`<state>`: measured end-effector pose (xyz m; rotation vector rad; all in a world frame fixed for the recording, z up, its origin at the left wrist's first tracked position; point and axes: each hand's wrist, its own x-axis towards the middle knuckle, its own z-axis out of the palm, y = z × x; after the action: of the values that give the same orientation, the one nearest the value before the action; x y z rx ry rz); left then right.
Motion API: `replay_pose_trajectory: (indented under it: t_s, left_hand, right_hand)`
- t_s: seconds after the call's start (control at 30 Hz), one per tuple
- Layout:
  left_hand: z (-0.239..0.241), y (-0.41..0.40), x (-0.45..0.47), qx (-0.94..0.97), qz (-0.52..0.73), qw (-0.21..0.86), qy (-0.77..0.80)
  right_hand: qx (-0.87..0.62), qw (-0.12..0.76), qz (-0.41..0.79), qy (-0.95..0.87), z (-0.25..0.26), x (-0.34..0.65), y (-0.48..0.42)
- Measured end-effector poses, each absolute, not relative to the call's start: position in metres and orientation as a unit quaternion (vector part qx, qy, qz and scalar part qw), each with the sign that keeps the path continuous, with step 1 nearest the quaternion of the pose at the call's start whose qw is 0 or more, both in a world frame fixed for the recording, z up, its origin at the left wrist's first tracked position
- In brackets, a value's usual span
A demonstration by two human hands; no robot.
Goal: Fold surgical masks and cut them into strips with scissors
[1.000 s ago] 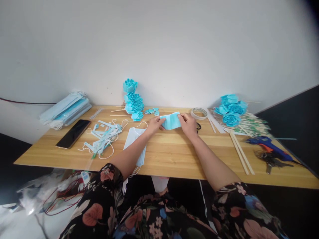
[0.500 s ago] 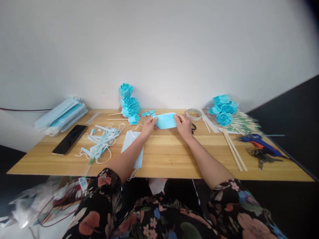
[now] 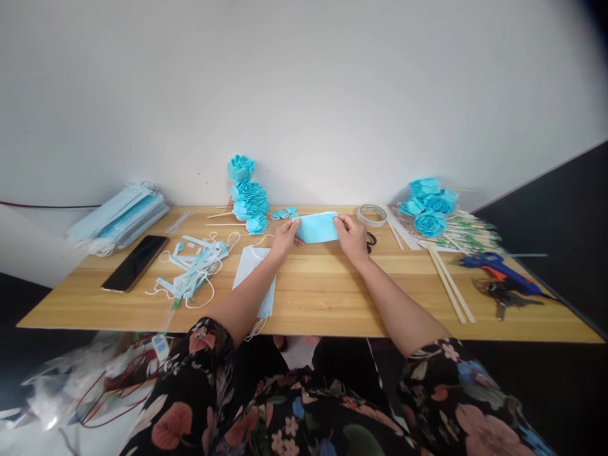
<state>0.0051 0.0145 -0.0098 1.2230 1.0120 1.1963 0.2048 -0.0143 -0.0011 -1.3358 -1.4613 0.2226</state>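
A light blue rectangle of face mask fabric is stretched between my two hands above the table. My left hand pinches its left edge, and my right hand pinches the right edge. Beneath my left forearm lies a whole face mask with white ear loops, partly covered by the arm. Black-handled scissors lie beside my right hand, mostly hidden by it. Small blue cut pieces rest just behind my left hand.
Blue fabric flowers on sticks stand at the back, with more flowers at right. Leftward are stacked masks, a phone and cut strips. Rightward lie a tape roll, wooden sticks, a glue gun and keys.
Both hands keep their hold on the blue fabric, almost unmoved. The whole view has shifted very slightly.
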Motion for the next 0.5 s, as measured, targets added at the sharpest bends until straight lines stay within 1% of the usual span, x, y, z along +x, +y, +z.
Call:
replay_pose_trajectory:
  t_s: [0.37, 0.5]
  left_hand:
    - [-0.0065, 0.0128, 0.004, 0.513, 0.505, 0.536, 0.441]
    - [-0.007, 0.0135, 0.0038, 0.516, 0.505, 0.535, 0.438]
  right_hand:
    - [-0.572, 0.538, 0.131, -0.605, -0.0022, 0.2009, -0.0164]
    - [-0.574, 0.535, 0.128, -0.607, -0.0032, 0.2008, -0.0157]
